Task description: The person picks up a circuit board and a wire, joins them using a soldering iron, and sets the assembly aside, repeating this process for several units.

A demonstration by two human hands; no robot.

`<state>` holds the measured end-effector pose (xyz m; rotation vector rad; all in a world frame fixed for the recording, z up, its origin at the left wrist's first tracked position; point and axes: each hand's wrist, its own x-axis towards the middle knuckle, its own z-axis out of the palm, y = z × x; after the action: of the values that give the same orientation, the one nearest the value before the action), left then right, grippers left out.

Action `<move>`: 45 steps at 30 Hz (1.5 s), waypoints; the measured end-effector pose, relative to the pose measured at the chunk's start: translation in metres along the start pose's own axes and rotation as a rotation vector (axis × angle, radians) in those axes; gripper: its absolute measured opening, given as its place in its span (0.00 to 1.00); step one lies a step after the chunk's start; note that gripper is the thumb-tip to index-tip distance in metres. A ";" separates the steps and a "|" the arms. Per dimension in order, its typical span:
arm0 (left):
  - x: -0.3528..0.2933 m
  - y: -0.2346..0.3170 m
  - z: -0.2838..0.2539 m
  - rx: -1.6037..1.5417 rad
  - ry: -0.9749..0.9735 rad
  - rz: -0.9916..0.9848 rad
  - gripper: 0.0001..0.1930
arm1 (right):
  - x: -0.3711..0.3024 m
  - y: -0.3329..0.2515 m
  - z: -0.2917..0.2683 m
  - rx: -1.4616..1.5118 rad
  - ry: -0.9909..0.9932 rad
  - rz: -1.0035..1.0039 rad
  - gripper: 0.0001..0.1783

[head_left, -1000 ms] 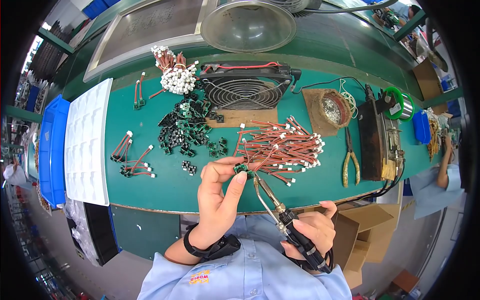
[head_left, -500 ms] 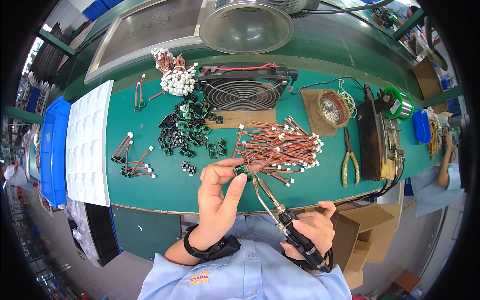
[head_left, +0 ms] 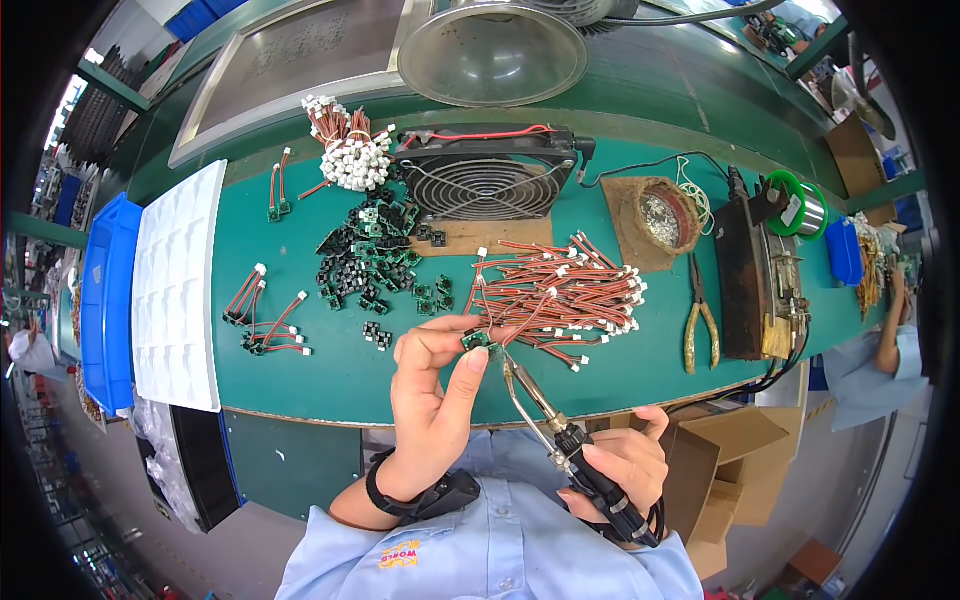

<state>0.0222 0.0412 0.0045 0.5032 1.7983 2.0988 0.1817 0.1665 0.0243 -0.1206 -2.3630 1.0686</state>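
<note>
Between thumb and fingers, my left hand (head_left: 432, 385) pinches a small green circuit board (head_left: 477, 341) with red and black wires rising from it. My right hand (head_left: 628, 462) grips the black handle of a soldering iron (head_left: 590, 470) that has a thin metal tube alongside its shaft. The iron's tip is at the board's right edge; whether it touches cannot be made out. Just beyond lies a heap of red-and-black wire leads (head_left: 560, 295) with white connectors. Left of it is a pile of small green and black boards (head_left: 365, 255).
A black fan (head_left: 485, 175) stands at the back, beside a bundle of white connectors (head_left: 358, 160). Pliers (head_left: 700, 320), a round pot of solder scraps (head_left: 662, 222), a dark metal box (head_left: 740, 285) and a solder spool (head_left: 800, 207) are right. A white tray (head_left: 178, 290) is left.
Both hands have shifted very slightly left, with the board and the iron's tip staying close together. The things on the table have not moved.
</note>
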 end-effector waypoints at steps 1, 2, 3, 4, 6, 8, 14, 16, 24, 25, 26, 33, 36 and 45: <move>0.000 0.001 0.000 0.000 0.001 0.000 0.06 | 0.000 0.000 0.000 -0.001 -0.003 -0.001 0.25; 0.000 0.001 0.000 0.010 -0.009 0.001 0.06 | 0.000 0.000 -0.001 -0.003 -0.006 -0.002 0.25; 0.000 0.002 0.000 0.019 -0.018 0.003 0.06 | 0.000 -0.001 -0.001 -0.004 -0.008 -0.003 0.25; 0.000 0.003 -0.001 0.029 -0.027 0.004 0.06 | 0.000 -0.001 -0.001 -0.004 -0.008 -0.002 0.25; 0.001 0.003 -0.004 0.068 -0.059 0.026 0.05 | 0.000 -0.002 -0.002 -0.015 -0.015 -0.015 0.26; 0.003 0.002 -0.007 0.147 -0.124 0.068 0.04 | -0.001 0.000 -0.003 -0.017 -0.017 -0.022 0.26; 0.008 0.021 -0.009 -0.230 -0.100 -0.178 0.04 | -0.027 0.017 -0.004 -0.067 0.223 -0.040 0.28; 0.009 0.027 -0.011 -0.375 -0.101 -0.284 0.05 | -0.032 0.020 -0.002 -0.074 0.276 0.000 0.29; 0.006 0.026 -0.017 -0.391 -0.209 -0.186 0.04 | -0.035 0.017 0.006 -0.137 0.386 0.185 0.30; 0.006 0.027 -0.016 -0.392 -0.210 -0.186 0.04 | -0.033 0.018 0.007 -0.157 0.392 0.174 0.29; 0.005 0.030 -0.015 -0.395 -0.195 -0.208 0.04 | -0.032 0.018 0.007 -0.177 0.397 0.164 0.29; 0.004 0.033 -0.009 -0.300 -0.114 -0.194 0.06 | -0.029 0.015 -0.002 -0.041 0.296 -0.027 0.29; 0.004 0.032 -0.008 -0.226 -0.119 -0.119 0.06 | -0.025 0.011 -0.005 -0.019 0.217 -0.072 0.30; 0.002 0.041 -0.008 -0.278 -0.152 -0.140 0.06 | -0.028 0.016 0.004 -0.061 0.320 -0.039 0.28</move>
<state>0.0160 0.0287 0.0444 0.4350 1.3896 2.1063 0.2010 0.1665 -0.0013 -0.2475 -2.1007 0.8854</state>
